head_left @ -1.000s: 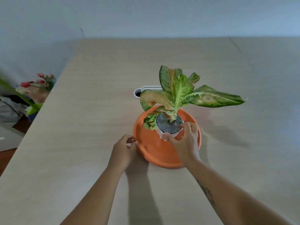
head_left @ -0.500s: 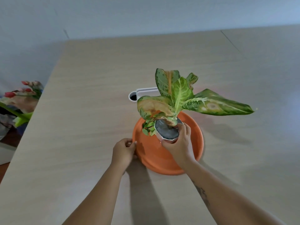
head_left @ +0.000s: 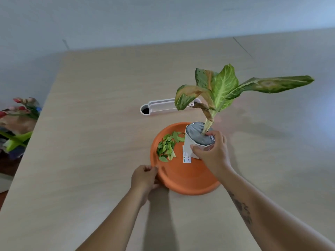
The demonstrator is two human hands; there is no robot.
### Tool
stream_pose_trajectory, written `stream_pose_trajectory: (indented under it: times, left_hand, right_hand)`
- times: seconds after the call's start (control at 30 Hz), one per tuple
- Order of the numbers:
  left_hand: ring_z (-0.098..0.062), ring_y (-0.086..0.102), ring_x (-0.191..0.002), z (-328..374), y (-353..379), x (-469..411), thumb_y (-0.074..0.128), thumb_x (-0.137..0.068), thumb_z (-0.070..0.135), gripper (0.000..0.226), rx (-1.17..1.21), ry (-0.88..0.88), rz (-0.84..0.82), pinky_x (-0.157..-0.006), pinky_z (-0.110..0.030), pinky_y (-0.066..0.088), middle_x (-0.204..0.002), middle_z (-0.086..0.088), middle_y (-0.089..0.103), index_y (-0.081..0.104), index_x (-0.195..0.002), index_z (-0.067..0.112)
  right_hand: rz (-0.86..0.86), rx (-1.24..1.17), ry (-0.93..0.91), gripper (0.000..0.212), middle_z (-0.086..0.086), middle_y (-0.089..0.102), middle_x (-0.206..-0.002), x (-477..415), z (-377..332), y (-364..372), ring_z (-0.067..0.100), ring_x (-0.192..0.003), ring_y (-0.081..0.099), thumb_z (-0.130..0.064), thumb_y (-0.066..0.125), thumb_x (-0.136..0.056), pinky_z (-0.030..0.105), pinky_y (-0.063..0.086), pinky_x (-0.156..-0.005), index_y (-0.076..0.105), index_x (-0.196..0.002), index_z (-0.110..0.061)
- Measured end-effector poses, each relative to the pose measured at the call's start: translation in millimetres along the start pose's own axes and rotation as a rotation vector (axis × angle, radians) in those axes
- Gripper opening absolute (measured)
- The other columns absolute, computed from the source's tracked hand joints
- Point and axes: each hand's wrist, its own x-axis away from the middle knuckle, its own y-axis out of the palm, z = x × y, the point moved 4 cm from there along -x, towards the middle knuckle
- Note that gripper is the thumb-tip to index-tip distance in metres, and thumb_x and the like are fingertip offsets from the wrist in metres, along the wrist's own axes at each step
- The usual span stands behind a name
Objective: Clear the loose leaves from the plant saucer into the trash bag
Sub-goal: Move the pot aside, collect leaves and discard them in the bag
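An orange plant saucer (head_left: 183,180) sits on the wooden table. Several small loose green leaves (head_left: 167,146) lie in a pile on its left side. My right hand (head_left: 212,153) grips the rim of a small white pot (head_left: 190,147) holding a plant with large variegated leaves (head_left: 223,87); the pot is tilted and raised over the saucer's right side. My left hand (head_left: 145,176) pinches the saucer's near left rim. No trash bag is in view.
A white cable slot (head_left: 159,105) is set into the table (head_left: 90,142) just behind the saucer. Off the table's left edge stand red tulips and green stems (head_left: 20,120). A grey wall runs along the far side.
My right hand has lifted the potted plant up and to the right, uncovering the pile of loose leaves. My left hand has stayed on the saucer's rim.
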Motion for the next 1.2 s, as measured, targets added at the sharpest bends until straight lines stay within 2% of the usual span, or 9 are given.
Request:
stream_pose_trajectory:
  times: [0.03, 0.1, 0.17, 0.3, 0.5, 0.67, 0.83, 1.03, 1.2]
  left_hand:
    - [-0.032, 0.07, -0.082, 9.1, -2.6, -5.8, 0.063, -0.092, 0.026, 0.022, -0.022, 0.027, 0.03, -0.066, -0.04, 0.062, -0.091, -0.017, 0.068, 0.061, -0.095, 0.004]
    - [-0.029, 0.068, -0.074, 25.0, -6.5, -16.4, 0.063, -0.092, 0.024, 0.019, -0.069, 0.076, 0.058, -0.056, -0.036, 0.059, -0.088, -0.015, 0.068, 0.063, -0.098, 0.005]
    - [-0.028, 0.066, -0.064, 31.4, -7.8, -22.9, 0.062, -0.092, 0.019, 0.014, -0.12, 0.095, 0.031, -0.053, -0.035, 0.058, -0.082, -0.018, 0.068, 0.064, -0.093, 0.005]
    - [-0.032, 0.064, -0.061, 24.4, -7.7, -11.7, 0.058, -0.093, 0.014, 0.019, -0.151, 0.065, 0.007, -0.06, -0.041, 0.061, -0.077, -0.021, 0.064, 0.061, -0.078, 0.003]
    - [-0.033, 0.069, -0.066, -20.1, 1.8, 15.5, 0.059, -0.091, 0.019, 0.021, 0.076, -0.121, -0.015, -0.07, -0.042, 0.062, -0.086, -0.021, 0.068, 0.059, -0.087, -0.001]
    - [-0.03, 0.069, -0.071, 2.8, -17.4, -1.7, 0.063, -0.089, 0.034, 0.028, -0.085, 0.077, 0.171, -0.063, -0.04, 0.061, -0.085, -0.014, 0.069, 0.062, -0.089, 0.006]
    - [-0.027, 0.068, -0.064, 26.4, -26.4, -27.1, 0.065, -0.09, 0.024, 0.024, -0.09, 0.145, 0.136, -0.059, -0.034, 0.059, -0.083, -0.018, 0.071, 0.067, -0.083, 0.002]
    - [-0.033, 0.07, -0.069, -0.3, -22.2, -13.7, 0.064, -0.091, 0.022, 0.026, 0.075, -0.004, 0.068, -0.067, -0.04, 0.062, -0.085, -0.024, 0.07, 0.065, -0.086, -0.003]
    - [-0.026, 0.068, -0.07, -42.5, 3.6, 34.5, 0.059, -0.094, 0.021, 0.025, 0.281, -0.142, 0.051, -0.069, -0.037, 0.062, -0.085, -0.021, 0.071, 0.061, -0.09, -0.004]
  right_hand:
    - [0.007, 0.002, 0.013, 0.055, -0.011, 0.044, -0.112, 1.5, 1.9, -2.7, 0.004, -0.067, 0.056, -0.031, 0.082, -0.065, 0.026, 0.05, -0.072, 0.048, -0.108, -0.033]
    - [0.017, -0.026, 0.031, 0.055, -0.007, 0.043, -0.111, 5.8, 4.5, -6.9, 0.005, -0.065, 0.054, -0.026, 0.083, -0.066, 0.02, 0.047, -0.068, 0.05, -0.11, -0.029]
    - [0.024, -0.047, 0.042, 0.055, -0.007, 0.043, -0.11, 11.0, 7.5, -9.9, 0.005, -0.066, 0.053, -0.024, 0.084, -0.066, 0.017, 0.044, -0.066, 0.05, -0.109, -0.029]
    - [0.019, -0.045, 0.062, 0.055, -0.007, 0.045, -0.111, 17.3, 13.8, -12.0, 0.004, -0.066, 0.053, -0.026, 0.084, -0.065, 0.024, 0.049, -0.072, 0.051, -0.108, -0.03]
    - [-0.023, -0.076, 0.12, 0.052, -0.006, 0.045, -0.11, 16.2, 15.4, -8.9, 0.007, -0.071, 0.055, -0.029, 0.083, -0.066, 0.035, 0.055, -0.077, 0.05, -0.106, -0.032]
    - [-0.057, -0.076, 0.122, 0.052, -0.006, 0.046, -0.11, 12.7, 10.5, -3.0, 0.006, -0.075, 0.055, -0.032, 0.082, -0.067, 0.028, 0.051, -0.071, 0.048, -0.106, -0.035]
    - [-0.08, -0.056, 0.134, 0.054, -0.005, 0.048, -0.112, 11.1, 10.0, 1.8, 0.008, -0.081, 0.056, -0.034, 0.082, -0.066, 0.026, 0.048, -0.068, 0.048, -0.109, -0.034]
    - [-0.107, -0.029, 0.107, 0.054, -0.006, 0.047, -0.114, 5.8, 9.5, 3.6, 0.004, -0.077, 0.056, -0.032, 0.082, -0.067, 0.021, 0.045, -0.066, 0.048, -0.108, -0.033]
    - [-0.114, -0.033, 0.105, 0.056, -0.001, 0.049, -0.113, -2.7, 8.2, 6.5, 0.007, -0.077, 0.057, -0.032, 0.083, -0.066, 0.024, 0.046, -0.068, 0.049, -0.109, -0.033]
